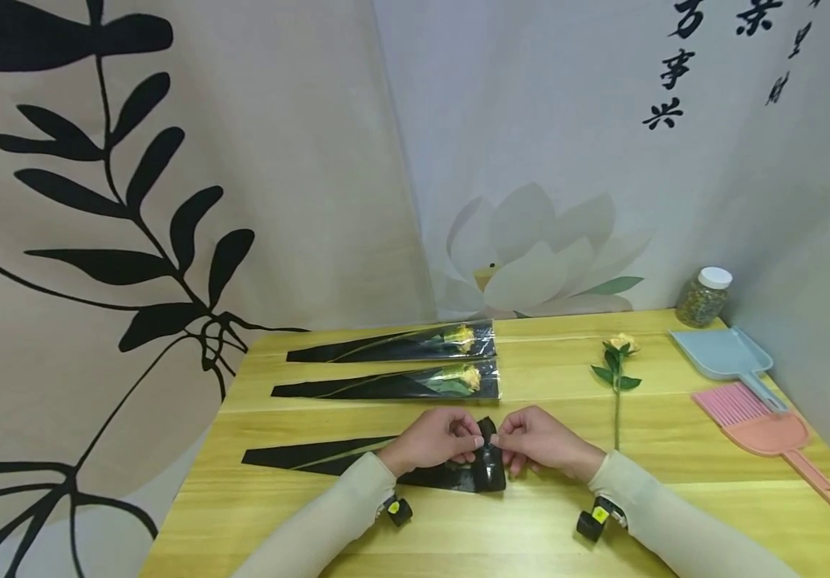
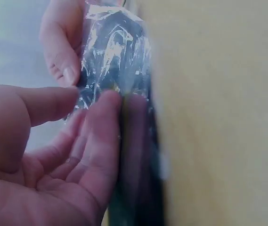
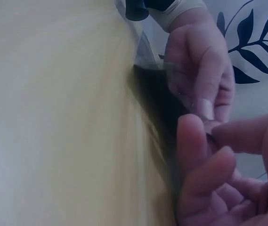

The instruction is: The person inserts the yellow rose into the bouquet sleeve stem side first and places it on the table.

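A black flower sleeve with a clear film front [image 1: 451, 479] lies lengthwise at the table's front, its wide end [image 1: 490, 474] folded up on the right. My left hand [image 1: 437, 440] pinches that end's upper edge between thumb and fingers. Opposite it, my right hand [image 1: 543, 441] pinches the same edge, fingertips almost meeting the left ones. Glossy, wrinkled film [image 2: 117, 44] shows between both hands in the left wrist view. In the right wrist view the dark sleeve [image 3: 155, 89] runs past my curled fingers [image 3: 209, 176]. A thin stem line shows inside; any bloom is hidden.
Two sleeves [image 1: 386, 345] [image 1: 386, 381] with a yellow flower each lie behind. A loose yellow rose [image 1: 617, 377] lies right of my hands. Farther right are a blue dustpan [image 1: 722, 353], a pink dustpan with ridges [image 1: 765, 429] and a white-lidded jar [image 1: 704, 299].
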`<state>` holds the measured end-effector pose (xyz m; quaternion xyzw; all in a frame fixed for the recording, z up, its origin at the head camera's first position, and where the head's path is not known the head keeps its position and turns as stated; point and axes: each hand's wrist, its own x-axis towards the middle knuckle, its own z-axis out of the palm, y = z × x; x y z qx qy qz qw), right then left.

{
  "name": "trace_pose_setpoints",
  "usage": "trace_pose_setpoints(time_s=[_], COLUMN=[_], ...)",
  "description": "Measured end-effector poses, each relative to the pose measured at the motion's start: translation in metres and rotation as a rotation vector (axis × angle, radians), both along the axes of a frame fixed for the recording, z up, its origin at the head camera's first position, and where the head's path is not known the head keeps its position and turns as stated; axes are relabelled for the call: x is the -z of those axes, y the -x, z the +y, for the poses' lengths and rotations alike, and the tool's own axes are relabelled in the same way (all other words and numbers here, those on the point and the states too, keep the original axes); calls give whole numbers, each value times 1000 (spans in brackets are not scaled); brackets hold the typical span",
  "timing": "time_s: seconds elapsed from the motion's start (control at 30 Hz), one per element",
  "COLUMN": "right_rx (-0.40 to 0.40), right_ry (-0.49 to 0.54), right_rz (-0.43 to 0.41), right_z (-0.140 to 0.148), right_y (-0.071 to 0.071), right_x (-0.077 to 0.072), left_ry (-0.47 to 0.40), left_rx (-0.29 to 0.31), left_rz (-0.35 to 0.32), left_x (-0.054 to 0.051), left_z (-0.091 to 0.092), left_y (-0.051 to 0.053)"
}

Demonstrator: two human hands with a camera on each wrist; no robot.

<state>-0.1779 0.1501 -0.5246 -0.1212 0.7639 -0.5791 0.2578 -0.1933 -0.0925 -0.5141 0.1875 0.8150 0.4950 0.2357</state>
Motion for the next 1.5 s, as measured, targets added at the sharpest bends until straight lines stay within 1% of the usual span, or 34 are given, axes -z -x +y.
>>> trace_pose_setpoints(time_s=[0.07,0.23,0.43,0.57,0.83,0.97,1.1,1.2,1.27,1.37,1.5], right_rx=[-4,-9,12,43,46,25,5,9,8,11,29], right_ry=[5,34,51,62,60,38,22,31,38,32,21], right_rz=[10,16,17,17,28,41,52,44,38,27,15], right_z=[-1,-4,-11,-11,-10,-9,-9,-11,-12,-12,-11], right_y=[1,2,3,5,7,7,8,8,8,7,7], right_x=[1,1,3,5,9,8,5,4,3,4,5], left_ry=[-8,-21,-51,-51,-9,-7,19,45,52,40,34], left_rx=[-8,-28,-66,-94,-101,-116,-106,-98,-97,-100,-99], left_rz=[-22,-43,-113,-133,-82,-68,-28,8,15,12,11], left_x=[3,6,5,4,5,6,5,6,6,8,9], left_z=[0,2,7,8,9,9,9,9,9,9,9], left_y=[1,2,1,1,1,1,1,1,0,0,-1])
